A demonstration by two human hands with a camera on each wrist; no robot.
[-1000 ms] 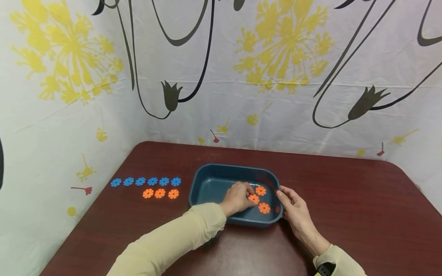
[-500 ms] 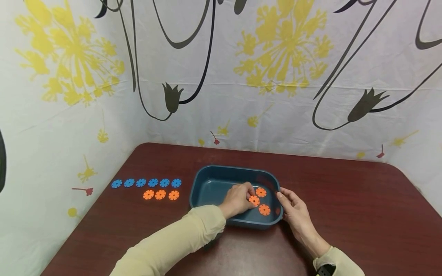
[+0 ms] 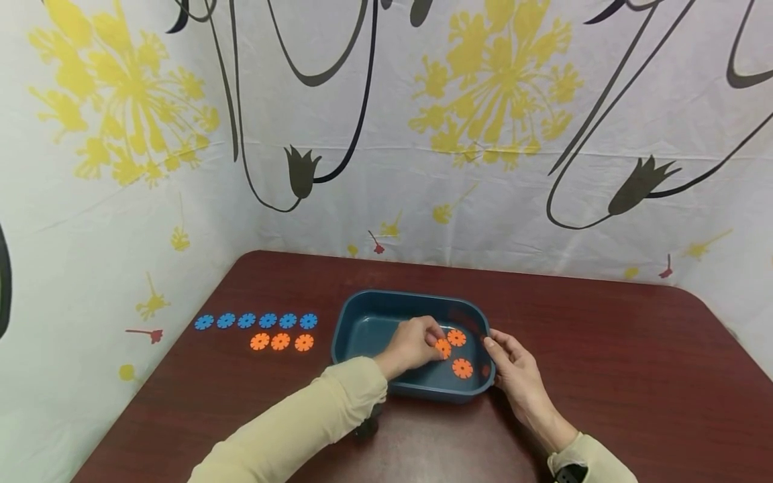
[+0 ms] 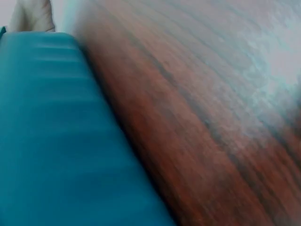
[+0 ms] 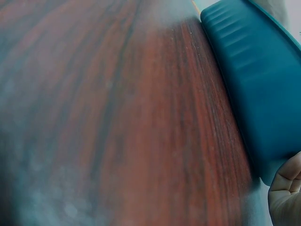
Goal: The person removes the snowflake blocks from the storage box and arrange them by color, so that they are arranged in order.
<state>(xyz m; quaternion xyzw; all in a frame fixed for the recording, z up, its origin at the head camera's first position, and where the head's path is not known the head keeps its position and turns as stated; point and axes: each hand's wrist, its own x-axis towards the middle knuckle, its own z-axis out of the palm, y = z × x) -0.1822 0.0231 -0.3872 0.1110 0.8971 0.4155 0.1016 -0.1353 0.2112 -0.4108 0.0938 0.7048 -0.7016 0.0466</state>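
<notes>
A teal plastic tray (image 3: 362, 339) stands mid-table. Reaching in over its front edge, my left hand (image 3: 412, 345) pinches an orange notched disc (image 3: 443, 348) between thumb and fingers. Two more orange discs lie in the tray's right part, one behind (image 3: 456, 337) and one in front (image 3: 462, 368). My right hand (image 3: 518, 367) grips the tray's right end, thumb at the rim; part of that hand (image 5: 287, 190) shows in the right wrist view. In the left wrist view only the tray's outer side (image 4: 61, 127) and the table appear, and the left hand's fingers are out of sight.
Left of the tray, a row of several blue notched discs (image 3: 246, 320) lies on the dark red-brown table (image 3: 604, 349). Three orange discs (image 3: 280, 342) form a shorter row in front of it. A patterned cloth (image 3: 386, 121) hangs behind and at the sides.
My left hand, pinching the orange disc, has lifted slightly and shifted a little left. The right hand keeps its grip on the tray, which has hardly moved.
</notes>
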